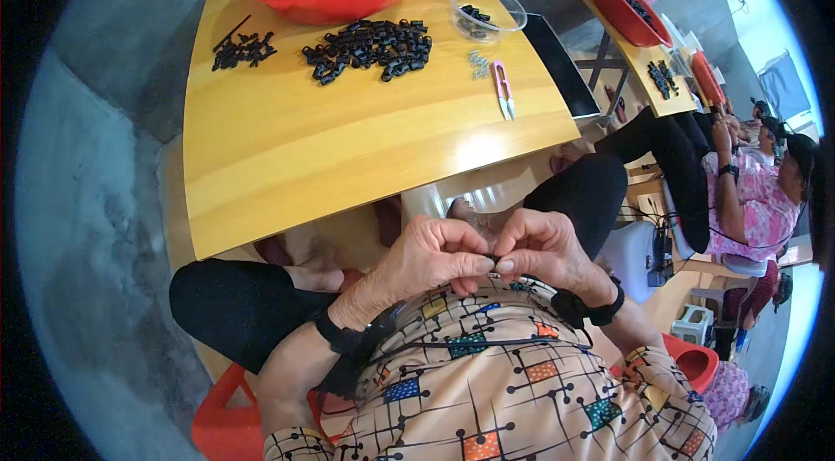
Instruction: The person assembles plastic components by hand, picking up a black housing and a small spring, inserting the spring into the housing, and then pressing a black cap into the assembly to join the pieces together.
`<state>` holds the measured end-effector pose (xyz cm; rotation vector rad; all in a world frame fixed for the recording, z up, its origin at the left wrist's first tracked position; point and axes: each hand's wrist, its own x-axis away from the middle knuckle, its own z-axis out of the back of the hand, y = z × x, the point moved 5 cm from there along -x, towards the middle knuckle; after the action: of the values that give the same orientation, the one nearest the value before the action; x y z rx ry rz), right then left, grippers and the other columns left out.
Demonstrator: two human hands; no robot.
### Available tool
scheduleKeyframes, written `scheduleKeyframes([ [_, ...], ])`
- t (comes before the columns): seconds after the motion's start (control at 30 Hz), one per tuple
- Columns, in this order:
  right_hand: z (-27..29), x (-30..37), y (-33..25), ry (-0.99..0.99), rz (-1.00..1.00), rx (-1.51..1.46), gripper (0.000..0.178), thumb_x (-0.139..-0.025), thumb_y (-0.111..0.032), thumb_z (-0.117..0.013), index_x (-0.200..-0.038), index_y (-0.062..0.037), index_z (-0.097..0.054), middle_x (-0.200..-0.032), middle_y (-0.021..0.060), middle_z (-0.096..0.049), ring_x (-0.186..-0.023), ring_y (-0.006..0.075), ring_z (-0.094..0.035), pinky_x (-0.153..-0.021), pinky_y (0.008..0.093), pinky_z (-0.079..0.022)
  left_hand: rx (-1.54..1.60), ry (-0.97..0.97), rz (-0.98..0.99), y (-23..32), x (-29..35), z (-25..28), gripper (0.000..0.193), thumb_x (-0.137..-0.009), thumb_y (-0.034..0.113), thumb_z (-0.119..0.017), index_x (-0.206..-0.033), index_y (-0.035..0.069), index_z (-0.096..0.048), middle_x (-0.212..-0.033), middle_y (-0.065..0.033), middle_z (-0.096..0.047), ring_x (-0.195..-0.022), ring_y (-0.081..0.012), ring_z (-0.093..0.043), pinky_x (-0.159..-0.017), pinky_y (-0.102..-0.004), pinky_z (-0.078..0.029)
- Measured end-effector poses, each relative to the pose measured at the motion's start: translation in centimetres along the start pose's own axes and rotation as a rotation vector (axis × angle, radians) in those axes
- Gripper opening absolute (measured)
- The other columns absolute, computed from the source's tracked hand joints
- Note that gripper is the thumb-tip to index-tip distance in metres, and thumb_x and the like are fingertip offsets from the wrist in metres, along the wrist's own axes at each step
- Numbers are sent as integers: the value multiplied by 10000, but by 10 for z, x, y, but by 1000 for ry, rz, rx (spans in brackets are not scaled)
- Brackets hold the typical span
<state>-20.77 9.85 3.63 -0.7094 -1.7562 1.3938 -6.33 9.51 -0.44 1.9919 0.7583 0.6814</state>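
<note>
Above my lap, just off the table's near edge, my left hand (435,257) and my right hand (550,250) meet at the fingertips. Both are closed in a pinch, thumb against forefinger. A tiny dark bit shows between them, too small and covered to name. On the yellow wooden table (348,148) lies a heap of small black ring-like plastic parts (370,50). Left of it is a smaller pile of thin black pieces (243,50). Pink-handled thread snips (504,91) rest at the right, beside a few small clear pieces (478,65).
A red basin (339,2) full of black parts stands at the table's far edge. Next to it are clear plastic bowls (487,13). At right, another table (674,100) carries a red basin (626,9); people sit along that side. A grey wall (87,200) rises at left.
</note>
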Motion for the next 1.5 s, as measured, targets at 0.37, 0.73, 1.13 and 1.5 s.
scheduleKeyframes([
  [0.37, -18, 32, -1, -168, 71, 381, 164, -691, -98, -752, -751, -48, -608, -739, 33, -586, -698, 124, -566, -626, 256, -447, -26, -279, 227, -16, 18, -34, 80, -771, 58, -683, -787, -4, -636, -663, -35, -626, -576, -68, -591, -497, -184, -472],
  [0.73, -29, 35, 9, -206, 159, 440, 233, -705, -183, -744, -749, -62, -550, -760, 31, -559, -708, 178, -554, -636, 286, -447, -114, -297, -133, -21, 24, -35, 76, -760, 48, -691, -772, -7, -640, -643, -3, -608, -581, -41, -546, -499, -192, -432],
  [1.13, -12, 2, -3, 35, 152, 267, 194, -777, -117, -693, -864, -24, -547, -779, 28, -574, -716, 68, -554, -613, 216, -457, 222, -22, 29, -13, 12, -4, 136, -810, 108, -656, -849, -16, -616, -719, -86, -641, -588, -104, -626, -516, -199, -526],
  [1.5, 60, -93, -84, 408, 352, 405, 91, -836, -92, -580, -861, -6, -566, -690, 18, -558, -562, 66, -522, -499, 199, -422, -255, 526, -345, 59, 13, 78, 196, -840, 91, -601, -1006, -12, -622, -745, -54, -642, -614, -90, -593, -580, -209, -498],
])
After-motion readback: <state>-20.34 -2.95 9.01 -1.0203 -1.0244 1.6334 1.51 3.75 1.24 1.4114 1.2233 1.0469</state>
